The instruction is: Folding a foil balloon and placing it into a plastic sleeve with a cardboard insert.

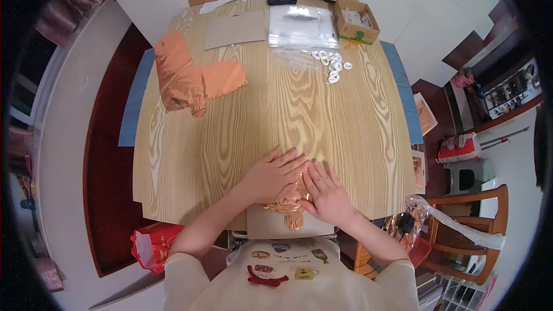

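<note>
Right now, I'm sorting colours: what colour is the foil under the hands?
The foil is shiny copper, clearest in the head view.

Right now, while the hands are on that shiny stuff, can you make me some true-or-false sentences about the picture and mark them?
1. The left hand and right hand both touch a shiny copper-coloured foil piece. True.
2. The other foil piece lies on the right half of the table. False: that other foil piece is on the left half.
3. The small curled rolls are black. False: the rolls are white.
4. A wooden chair stands to the right. True.
5. The left hand is a tight fist. False: it lies flat.
</note>
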### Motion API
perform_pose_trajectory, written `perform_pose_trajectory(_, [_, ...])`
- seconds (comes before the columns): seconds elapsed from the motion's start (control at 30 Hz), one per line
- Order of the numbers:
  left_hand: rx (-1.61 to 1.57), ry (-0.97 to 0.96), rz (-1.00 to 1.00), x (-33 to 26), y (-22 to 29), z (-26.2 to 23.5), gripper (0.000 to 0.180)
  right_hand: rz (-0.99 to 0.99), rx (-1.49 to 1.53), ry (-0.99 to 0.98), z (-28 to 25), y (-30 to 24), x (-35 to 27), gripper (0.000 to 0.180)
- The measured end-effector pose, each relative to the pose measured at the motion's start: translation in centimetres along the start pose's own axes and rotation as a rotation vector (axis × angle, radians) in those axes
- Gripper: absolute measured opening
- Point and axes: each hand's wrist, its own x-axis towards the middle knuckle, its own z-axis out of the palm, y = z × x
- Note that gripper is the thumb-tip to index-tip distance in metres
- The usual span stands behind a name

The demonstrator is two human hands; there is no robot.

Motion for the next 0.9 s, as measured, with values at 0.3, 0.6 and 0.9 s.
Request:
perform_pose_trajectory(0.3, [-0.021, 0.053, 0.023, -0.4, -0.1, 0.8, 0.063, -0.012, 0.169, 0.049, -0.4, -2.1, -1.0, 0.075])
perform_pose_trajectory(0.6, [-0.051, -0.039, 0.017, -0.4, -0.4, 0.3, 0.058, 0.045, 0.184, 0.236, -1.1, -2.2, 0.9, 0.035])
perform_pose_trajectory(0.9, [-0.033, -0.017, 0.019, -0.2, -0.9, 1.3, 0.054, -0.227, -0.097, 0.372, 0.8, -1.9, 0.9, 0.014])
